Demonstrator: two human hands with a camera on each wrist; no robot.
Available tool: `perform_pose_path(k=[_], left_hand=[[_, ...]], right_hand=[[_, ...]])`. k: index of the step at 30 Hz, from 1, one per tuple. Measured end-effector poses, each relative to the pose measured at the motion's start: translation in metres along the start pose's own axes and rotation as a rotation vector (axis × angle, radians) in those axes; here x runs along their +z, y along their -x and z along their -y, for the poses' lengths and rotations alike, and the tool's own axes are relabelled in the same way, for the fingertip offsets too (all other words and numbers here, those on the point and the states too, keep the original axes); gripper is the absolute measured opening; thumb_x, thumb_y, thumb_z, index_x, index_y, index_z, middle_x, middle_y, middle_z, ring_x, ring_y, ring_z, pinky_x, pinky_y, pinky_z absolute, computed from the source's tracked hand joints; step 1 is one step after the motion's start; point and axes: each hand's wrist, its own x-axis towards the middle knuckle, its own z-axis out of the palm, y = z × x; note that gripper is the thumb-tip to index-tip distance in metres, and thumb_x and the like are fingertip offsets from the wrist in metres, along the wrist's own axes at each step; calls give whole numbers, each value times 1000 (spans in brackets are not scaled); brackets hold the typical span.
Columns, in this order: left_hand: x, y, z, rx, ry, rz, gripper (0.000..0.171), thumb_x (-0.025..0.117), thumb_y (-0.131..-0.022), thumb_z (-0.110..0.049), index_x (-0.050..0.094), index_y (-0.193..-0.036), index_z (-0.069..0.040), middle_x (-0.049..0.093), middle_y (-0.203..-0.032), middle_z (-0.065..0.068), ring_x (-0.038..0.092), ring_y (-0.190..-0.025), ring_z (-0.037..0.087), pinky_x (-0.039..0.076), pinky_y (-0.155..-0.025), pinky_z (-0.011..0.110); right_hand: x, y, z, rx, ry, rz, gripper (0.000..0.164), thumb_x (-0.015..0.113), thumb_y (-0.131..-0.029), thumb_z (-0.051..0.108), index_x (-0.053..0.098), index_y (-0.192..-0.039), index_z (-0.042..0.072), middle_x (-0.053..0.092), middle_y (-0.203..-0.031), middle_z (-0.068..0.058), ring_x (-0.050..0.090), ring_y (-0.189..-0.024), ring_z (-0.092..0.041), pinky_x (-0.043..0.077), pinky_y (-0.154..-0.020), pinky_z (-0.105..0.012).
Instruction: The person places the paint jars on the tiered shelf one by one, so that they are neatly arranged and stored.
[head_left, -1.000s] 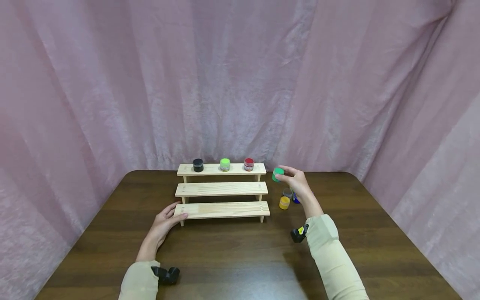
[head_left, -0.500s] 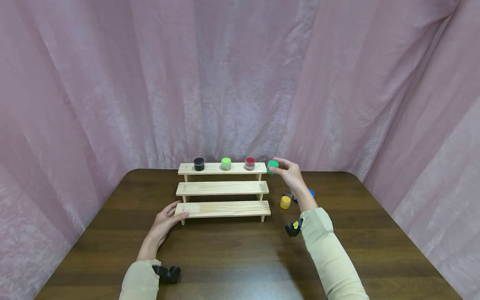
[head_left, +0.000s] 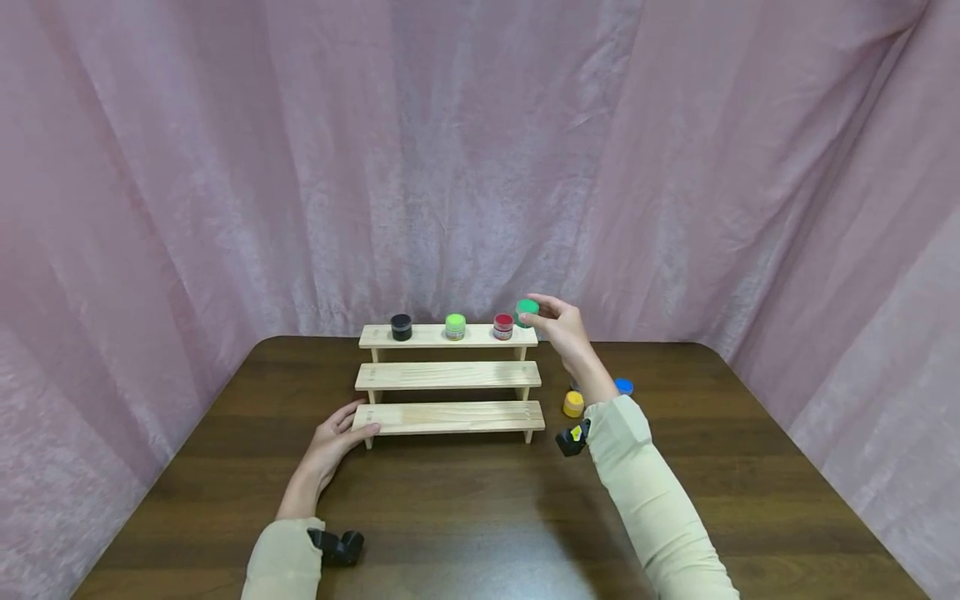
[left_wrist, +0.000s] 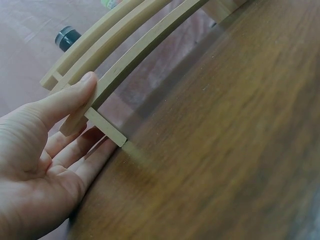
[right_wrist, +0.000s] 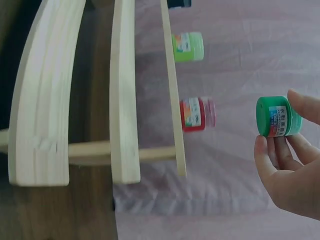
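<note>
- Lower left of the frame, we see a cream left sleeve [head_left: 282,562] and black left wrist camera [head_left: 339,547].
- Lower right, a matching right sleeve [head_left: 652,500]; its black right wrist camera [head_left: 572,442] bears a yellow patch [head_left: 577,432].

- Blue-lidded round jar [head_left: 624,386]: lower part hidden by the pale cloth sleeve [head_left: 654,492].
- Black cylindrical jar [right_wrist: 179,3]: cut by the right-wrist view's top edge.
- Green cylindrical jar [right_wrist: 277,115]: label's smallest print unreadable.

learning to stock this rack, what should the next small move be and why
Probably lower the darker green jar onto the top shelf, right of the red jar: the right hand holds it off the shelf near its right end, and in the right wrist view nothing stands between the red jar and that end.
</note>
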Motion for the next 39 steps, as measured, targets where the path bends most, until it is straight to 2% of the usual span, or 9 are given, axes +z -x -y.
perform_pose_path(k=[5,8,14,18,21,27,30,33,39], left_hand=[[1,2,-1,-1,6,0,79,72,-89,-26,30,-153,-12,39,-155,17,52,-117,0,41,-85,6],[2,1,0,3,9,4,79,72,-89,-25,29,-154,-11,38,-155,17,50,-123,5,42,-85,6],[0,3,1,9,14,8,79,72,-89,-24,29,-154,-11,37,-155,17,50,-124,7,43,-86,7],[-1,4,1,7,16,-4,78,72,-89,-23,29,-154,-11,39,-155,17,50,-125,10,43,-85,7],[0,6,1,2,14,-13,77,72,-89,-22,30,-153,-11,39,-154,17,49,-127,14,43,-85,7],[5,7,0,15,25,-14,75,71,-90,-21,31,-152,-9,40,-153,19,48,-129,17,43,-85,7],[6,7,1,20,27,-18,74,71,-90,-20,33,-152,-9,41,-153,19,48,-130,19,42,-85,7],[7,6,2,25,25,-15,74,71,-90,-20,33,-152,-9,41,-152,20,49,-129,17,42,-84,7],[10,4,4,30,47,-14,73,71,-89,-18,34,-151,-7,42,-151,21,55,-114,5,44,-84,9]], right_hand=[[13,-2,6,-19,-2,9,49,68,-91,17,55,-138,10,61,-127,-12,54,-119,-25,40,-110,-42],[20,-4,9,-19,1,27,50,69,-91,16,55,-138,11,60,-129,-14,54,-121,-27,39,-111,-42],[35,-3,19,-13,17,81,50,69,-91,18,54,-139,14,59,-134,-13,54,-121,-26,33,-115,-48],[47,-3,24,-11,8,112,50,69,-91,20,55,-139,17,59,-132,-9,54,-102,-18,44,-101,-44],[55,-2,25,-2,-12,121,49,70,-91,20,56,-137,18,61,-126,-6,53,-96,-15,47,-93,-43],[70,1,22,-21,-18,125,47,71,-90,18,58,-135,16,64,-122,-9,57,-115,-22,41,-109,-46],[80,3,19,-44,-7,141,47,71,-89,16,59,-134,13,65,-123,-13,58,-115,-26,42,-108,-43],[88,5,15,-46,-3,155,47,71,-88,14,60,-134,13,65,-126,-14,60,-115,-25,45,-104,-39],[101,7,7,-49,-25,176,46,71,-88,12,60,-133,12,65,-127,-14,61,-114,-25,49,-97,-35]])
